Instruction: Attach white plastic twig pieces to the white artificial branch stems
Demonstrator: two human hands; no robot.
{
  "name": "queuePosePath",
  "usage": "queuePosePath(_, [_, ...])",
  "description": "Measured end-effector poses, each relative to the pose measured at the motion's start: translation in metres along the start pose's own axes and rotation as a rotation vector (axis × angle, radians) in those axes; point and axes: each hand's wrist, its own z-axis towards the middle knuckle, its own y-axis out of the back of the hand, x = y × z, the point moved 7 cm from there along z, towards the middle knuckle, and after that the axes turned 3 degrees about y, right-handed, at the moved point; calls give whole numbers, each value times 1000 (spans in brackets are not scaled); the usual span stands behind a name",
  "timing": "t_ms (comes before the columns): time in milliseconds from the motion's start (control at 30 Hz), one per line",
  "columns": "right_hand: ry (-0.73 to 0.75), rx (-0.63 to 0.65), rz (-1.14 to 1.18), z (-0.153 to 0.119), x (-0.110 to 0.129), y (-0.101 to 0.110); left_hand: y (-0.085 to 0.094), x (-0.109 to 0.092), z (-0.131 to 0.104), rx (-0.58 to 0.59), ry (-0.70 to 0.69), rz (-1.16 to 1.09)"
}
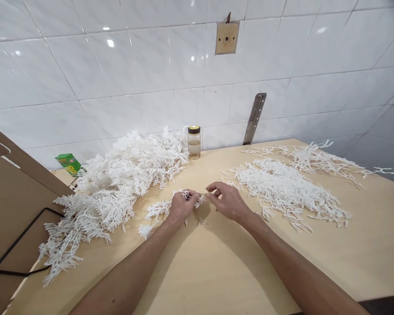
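Observation:
My left hand (184, 205) is closed around a white artificial branch (160, 209) with feathery, coral-like twigs. The branch sticks out to the left of the fist, and a few tips show on its right. My right hand (228, 201) faces it a short way off, thumb and index finger pinched at the thin end of the same branch; the exact contact is small and hard to see. On the tabletop just below the hands lies a small loose sprig (202, 222).
A big heap of white branches (118, 175) fills the left side. At right lie cut sprigs (289, 192) and bare stems (328, 162). A lidded jar (194, 143), a green box (68, 164), a cardboard box (16, 210) and a metal bracket (254, 118) stand around the table (210, 280).

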Motion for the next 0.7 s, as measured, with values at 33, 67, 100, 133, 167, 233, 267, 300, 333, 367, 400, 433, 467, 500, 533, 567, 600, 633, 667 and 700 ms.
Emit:
queuePosePath(33, [39, 40, 24, -1, 9, -7, 1, 0, 0, -8, 17, -10])
queuePosePath(67, [59, 59, 31, -3, 15, -12, 1, 1, 0, -16, 32, -20])
queuePosePath(100, [60, 67, 32, -3, 18, -15, 2, 1, 0, -23, 43, -27])
queuePosePath(133, [42, 71, 36, -4, 20, -17, 2, 1, 0, -29, 49, -32])
queuePosePath(167, [10, 73, 45, -4, 19, -18, 1, 1, 0, -33, 48, -34])
queuePosePath(233, [-77, 80, 83, -4, 14, -19, 1, 0, -1, -43, 32, -35])
queuePosePath(267, [-125, 86, 107, -4, 11, -19, 0, 0, -1, -46, 24, -34])
queuePosePath(300, [-171, 95, 130, -5, 8, -20, 0, -1, -2, -47, 17, -34])
queuePosePath(333, [-212, 107, 150, -5, 5, -20, -1, -1, -2, -44, 10, -33])
queuePosePath(367, [-242, 115, 168, -6, 3, -21, -2, -2, -3, -39, 4, -29])
queuePosePath(400, [-259, 119, 181, -7, 3, -20, -2, -3, -3, -34, 2, -24])
queuePosePath(433, [-259, 120, 190, -7, 3, -20, -3, -4, -4, -31, 1, -20])
queuePosePath(467, [-243, 121, 193, -7, 4, -19, -3, -4, -5, -27, 5, -19])
queuePosePath(500, [-212, 122, 189, -6, 7, -19, -3, -4, -5, -25, 14, -22])
queuePosePath(533, [-171, 125, 177, -6, 9, -18, -3, -3, -5, -25, 29, -33])
queuePosePath(567, [-127, 128, 157, -5, 12, -18, -3, -3, -5, -28, 44, -50])
queuePosePath(600, [-82, 127, 128, -5, 13, -18, -3, -2, -5, -32, 58, -70])
queuePosePath(633, [-37, 115, 89, -4, 15, -17, -2, -2, -4, -37, 70, -87])
queuePosePath(667, [7, 95, 40, -4, 16, -16, -2, -1, -4, -41, 79, -99])
queuePosePath(700, [51, 67, -15, -4, 17, -16, -1, -1, -4, -47, 84, -107])
